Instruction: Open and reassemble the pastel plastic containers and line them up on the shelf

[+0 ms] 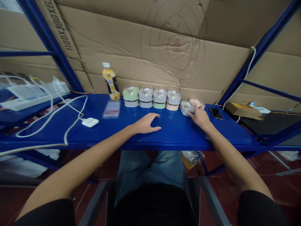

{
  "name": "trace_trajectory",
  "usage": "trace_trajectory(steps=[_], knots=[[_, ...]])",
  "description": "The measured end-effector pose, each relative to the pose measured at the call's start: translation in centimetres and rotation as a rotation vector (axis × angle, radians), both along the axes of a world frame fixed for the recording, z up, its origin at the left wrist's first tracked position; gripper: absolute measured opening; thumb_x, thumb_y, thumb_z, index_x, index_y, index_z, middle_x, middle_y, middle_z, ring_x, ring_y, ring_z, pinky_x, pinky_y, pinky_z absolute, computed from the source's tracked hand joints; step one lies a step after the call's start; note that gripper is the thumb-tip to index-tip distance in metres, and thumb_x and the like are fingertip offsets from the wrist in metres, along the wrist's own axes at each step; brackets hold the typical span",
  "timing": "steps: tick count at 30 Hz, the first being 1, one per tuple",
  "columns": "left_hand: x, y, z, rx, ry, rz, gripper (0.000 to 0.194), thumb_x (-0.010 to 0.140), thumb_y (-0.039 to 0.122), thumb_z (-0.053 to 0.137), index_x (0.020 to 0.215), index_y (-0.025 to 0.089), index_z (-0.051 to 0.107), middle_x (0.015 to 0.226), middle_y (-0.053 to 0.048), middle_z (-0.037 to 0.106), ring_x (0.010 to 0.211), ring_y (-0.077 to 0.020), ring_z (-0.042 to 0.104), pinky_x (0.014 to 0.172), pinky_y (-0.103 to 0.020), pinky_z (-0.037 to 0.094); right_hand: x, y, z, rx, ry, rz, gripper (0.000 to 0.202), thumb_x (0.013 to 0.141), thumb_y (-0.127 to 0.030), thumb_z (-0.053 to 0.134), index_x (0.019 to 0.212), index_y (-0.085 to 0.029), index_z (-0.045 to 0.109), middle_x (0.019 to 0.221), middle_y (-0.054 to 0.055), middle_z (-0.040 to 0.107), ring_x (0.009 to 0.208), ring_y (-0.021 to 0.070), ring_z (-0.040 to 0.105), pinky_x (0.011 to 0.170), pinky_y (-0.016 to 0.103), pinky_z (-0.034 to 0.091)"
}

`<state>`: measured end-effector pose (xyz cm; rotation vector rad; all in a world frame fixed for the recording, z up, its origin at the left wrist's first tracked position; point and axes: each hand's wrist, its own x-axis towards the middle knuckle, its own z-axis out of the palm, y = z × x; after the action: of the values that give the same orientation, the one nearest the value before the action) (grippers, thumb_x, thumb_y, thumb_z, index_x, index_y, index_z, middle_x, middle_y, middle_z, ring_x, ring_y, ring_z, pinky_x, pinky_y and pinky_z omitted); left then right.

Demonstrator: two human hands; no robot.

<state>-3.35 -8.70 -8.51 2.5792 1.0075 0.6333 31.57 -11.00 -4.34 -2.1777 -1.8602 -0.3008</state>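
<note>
My left hand (148, 123) hovers at or just above the blue tabletop, thumb and fingers apart, holding nothing. My right hand (200, 118) reaches to the right end of a row of small rounded containers. Its thumb and fingertips are around the near right side of a grey clear-lidded container (186, 107). Right behind it is a peach container (197, 103), partly covered by my fingers. Further left stand stacked pairs: green over grey (131, 95), grey over grey (145, 96), grey over green (160, 98), and grey over peach (173, 99).
On the blue table (174, 135) are a yellow drink bottle (110, 82), a blurred-out card (112, 109), a white earphone case (90, 122) with a cable, and a phone (215, 113). Cardboard (117, 40) backs it. A power strip (35, 95) lies left; an open box (243, 110) lies right.
</note>
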Motion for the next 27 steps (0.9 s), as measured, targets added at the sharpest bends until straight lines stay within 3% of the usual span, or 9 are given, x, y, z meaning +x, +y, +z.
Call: trace_trajectory(steps=[3, 6, 8, 11, 16, 19, 23, 25, 27], knots=[[0.0, 0.1, -0.1, 0.011, 0.001, -0.006, 0.073, 0.093, 0.063, 0.066, 0.148, 0.016, 0.057, 0.153, -0.019, 0.063, 0.146, -0.0370, 0.057, 0.125, -0.050, 0.045, -1.1, 1.5, 0.9, 0.108, -0.002, -0.015, 0.051, 0.105, -0.036, 0.061, 0.145, -0.004, 0.058, 0.144, 0.034, 0.058, 0.123, 0.0442, 0.069, 0.101, 0.051, 0.056], [0.0, 0.1, -0.1, 0.022, 0.000, -0.012, 0.072, 0.093, 0.063, 0.066, 0.146, 0.015, 0.058, 0.152, -0.019, 0.063, 0.145, -0.0372, 0.058, 0.125, -0.051, 0.045, -3.2, 2.8, 1.6, 0.199, -0.002, 0.050, 0.047, 0.106, -0.039, 0.056, 0.136, -0.004, 0.063, 0.136, 0.033, 0.064, 0.127, 0.0439, 0.066, 0.108, 0.053, 0.053], [0.0, 0.1, -0.1, 0.026, 0.001, -0.013, 0.070, 0.093, 0.063, 0.066, 0.144, 0.015, 0.059, 0.150, -0.019, 0.064, 0.144, -0.0371, 0.058, 0.125, -0.051, 0.045, -5.1, 4.4, 1.9, 0.204, 0.026, 0.074, 0.053, 0.106, -0.048, 0.057, 0.132, -0.003, 0.064, 0.133, 0.033, 0.067, 0.129, 0.0443, 0.065, 0.110, 0.055, 0.051], [0.1, 0.1, -0.1, 0.042, 0.001, -0.025, 0.065, 0.094, 0.062, 0.065, 0.141, 0.017, 0.061, 0.148, -0.019, 0.066, 0.142, -0.0368, 0.059, 0.124, -0.052, 0.046, -8.3, 7.6, 2.3, 0.204, 0.111, 0.004, 0.066, 0.101, -0.058, 0.062, 0.136, -0.002, 0.060, 0.135, 0.034, 0.067, 0.130, 0.0453, 0.065, 0.110, 0.055, 0.051], [0.1, 0.0, 0.1, 0.075, 0.008, -0.046, 0.058, 0.095, 0.058, 0.066, 0.137, 0.017, 0.062, 0.143, -0.019, 0.068, 0.139, -0.0367, 0.061, 0.123, -0.053, 0.047, -11.8, 11.4, 2.4, 0.185, 0.267, -0.113, 0.077, 0.090, -0.056, 0.074, 0.142, -0.002, 0.053, 0.136, 0.034, 0.068, 0.131, 0.0451, 0.067, 0.107, 0.052, 0.053], [0.0, 0.0, 0.0, 0.065, -0.002, -0.051, 0.058, 0.095, 0.057, 0.067, 0.136, 0.017, 0.063, 0.143, -0.019, 0.068, 0.139, -0.0381, 0.061, 0.124, -0.056, 0.047, -11.7, 11.6, 2.5, 0.209, 0.308, -0.117, 0.070, 0.089, -0.049, 0.074, 0.138, -0.002, 0.055, 0.135, 0.034, 0.069, 0.131, 0.0444, 0.067, 0.110, 0.052, 0.052], [-0.1, 0.5, -0.4, -0.011, -0.139, -0.017, 0.068, 0.090, 0.059, 0.075, 0.142, 0.018, 0.060, 0.146, -0.019, 0.067, 0.139, -0.0403, 0.063, 0.122, -0.060, 0.049, -8.7, 9.5, 3.2, 0.302, 0.383, -0.054, 0.069, 0.088, -0.053, 0.070, 0.137, -0.006, 0.057, 0.135, 0.032, 0.070, 0.133, 0.0460, 0.064, 0.112, 0.060, 0.049], [-0.3, 1.2, -0.5, -0.069, -0.313, 0.000, 0.081, 0.084, 0.060, 0.082, 0.147, 0.019, 0.055, 0.146, -0.020, 0.067, 0.138, -0.0396, 0.065, 0.121, -0.060, 0.050, -6.9, 7.9, 3.7, 0.334, 0.468, 0.081, 0.070, 0.088, -0.055, 0.069, 0.140, -0.010, 0.057, 0.137, 0.027, 0.070, 0.133, 0.0445, 0.064, 0.112, 0.061, 0.050], [-0.6, 2.2, -0.4, -0.143, -0.503, -0.006, 0.094, 0.078, 0.059, 0.088, 0.153, 0.020, 0.047, 0.147, -0.021, 0.066, 0.139, -0.0388, 0.065, 0.122, -0.060, 0.050, -5.5, 6.2, 4.0, 0.301, 0.551, 0.331, 0.068, 0.087, -0.054, 0.070, 0.142, -0.016, 0.060, 0.141, 0.021, 0.071, 0.132, 0.0405, 0.065, 0.113, 0.059, 0.051]])
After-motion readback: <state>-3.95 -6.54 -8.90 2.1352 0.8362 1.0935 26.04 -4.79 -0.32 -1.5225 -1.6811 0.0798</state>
